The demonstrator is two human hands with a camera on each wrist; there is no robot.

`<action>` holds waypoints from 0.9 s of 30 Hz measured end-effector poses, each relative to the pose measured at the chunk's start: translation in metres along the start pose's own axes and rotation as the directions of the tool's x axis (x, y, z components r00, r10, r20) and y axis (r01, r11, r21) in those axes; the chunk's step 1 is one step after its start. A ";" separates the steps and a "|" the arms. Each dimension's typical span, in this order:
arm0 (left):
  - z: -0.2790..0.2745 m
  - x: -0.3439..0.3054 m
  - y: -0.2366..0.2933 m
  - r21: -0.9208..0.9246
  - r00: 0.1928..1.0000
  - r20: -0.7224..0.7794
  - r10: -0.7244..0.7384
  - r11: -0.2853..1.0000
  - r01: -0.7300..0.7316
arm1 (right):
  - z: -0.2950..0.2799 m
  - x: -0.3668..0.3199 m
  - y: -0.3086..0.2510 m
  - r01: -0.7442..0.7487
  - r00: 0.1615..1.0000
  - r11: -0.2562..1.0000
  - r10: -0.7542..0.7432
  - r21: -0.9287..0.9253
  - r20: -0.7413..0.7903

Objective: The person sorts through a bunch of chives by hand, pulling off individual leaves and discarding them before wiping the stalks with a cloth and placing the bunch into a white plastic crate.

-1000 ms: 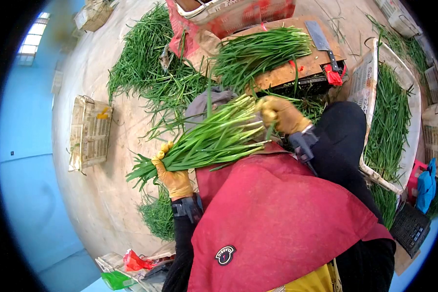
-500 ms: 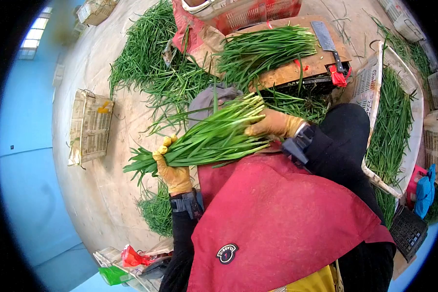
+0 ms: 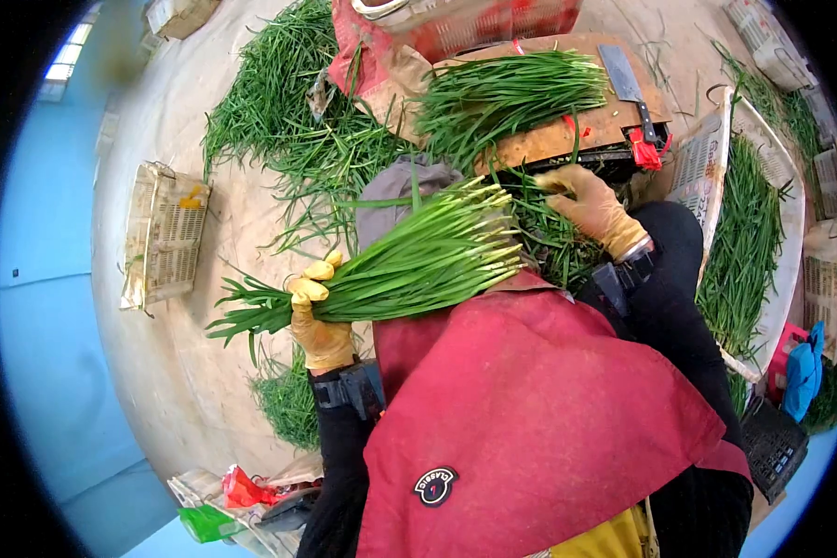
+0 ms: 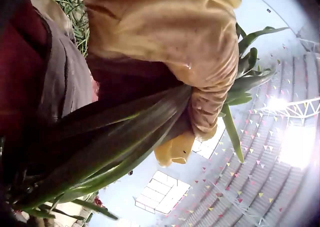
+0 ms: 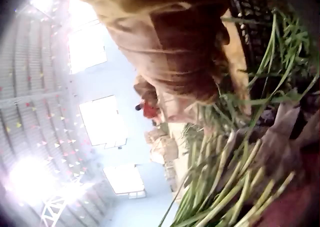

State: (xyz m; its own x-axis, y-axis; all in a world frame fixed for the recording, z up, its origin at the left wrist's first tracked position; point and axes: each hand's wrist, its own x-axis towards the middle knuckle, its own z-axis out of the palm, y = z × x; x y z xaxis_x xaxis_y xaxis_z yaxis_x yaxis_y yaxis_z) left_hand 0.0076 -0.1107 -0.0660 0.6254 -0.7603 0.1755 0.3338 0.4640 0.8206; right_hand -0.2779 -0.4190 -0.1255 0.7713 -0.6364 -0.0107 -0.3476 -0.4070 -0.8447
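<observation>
A bunch of long green stalks point(image 3: 418, 256) lies across the lap, pale cut ends to the right. Its leafy end is gripped by the left gloved hand point(image 3: 321, 321), fingers curled round the leaves; the left wrist view shows the glove point(image 4: 170, 42) closed round them point(image 4: 115, 142). The right gloved hand point(image 3: 597, 212) is off the bunch, right of the pale ends and above loose leaves point(image 3: 553, 246), its fingers bent loosely. In the right wrist view, that glove point(image 5: 170, 47) is above the stalk ends point(image 5: 235, 197); its fingertips are hidden.
Ahead, a wooden board point(image 3: 530, 144) bears another green bunch point(image 3: 511, 93) and a cleaver point(image 3: 626, 79). A heap of greens point(image 3: 279, 102) lies at the upper left. A white basket of greens point(image 3: 739, 242) stands right, another basket point(image 3: 166, 237) left.
The right hand has left the stalk ends and moved right, over the loose leaves. The left hand still grips the leafy end, slightly lower and further left.
</observation>
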 end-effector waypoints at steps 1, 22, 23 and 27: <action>0.001 0.001 -0.001 -0.012 1.000 0.019 0.011 1.000 -0.011 | -0.001 0.007 -0.020 0.218 0.976 0.968 -0.217 -0.122 0.019; 0.041 0.011 0.038 0.409 0.947 0.319 0.044 0.895 -0.179 | 0.054 0.040 -0.066 0.156 0.954 0.955 -0.080 -0.251 0.288; 0.043 0.012 0.040 0.428 0.936 0.350 0.031 0.883 -0.190 | 0.069 0.041 -0.069 0.180 0.949 0.940 -0.090 -0.288 0.302; 0.053 0.006 0.043 0.493 0.952 0.306 0.027 0.851 -0.182 | 0.091 0.039 -0.052 0.065 0.961 0.950 0.024 -0.307 0.276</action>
State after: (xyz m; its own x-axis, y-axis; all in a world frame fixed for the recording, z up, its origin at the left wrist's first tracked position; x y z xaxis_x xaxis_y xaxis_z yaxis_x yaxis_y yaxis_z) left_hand -0.0116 -0.1189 -0.0005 0.3885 -0.8502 0.3552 -0.1772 0.3094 0.9343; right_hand -0.1810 -0.3630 -0.1310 0.8800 -0.4402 -0.1782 -0.4438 -0.6287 -0.6386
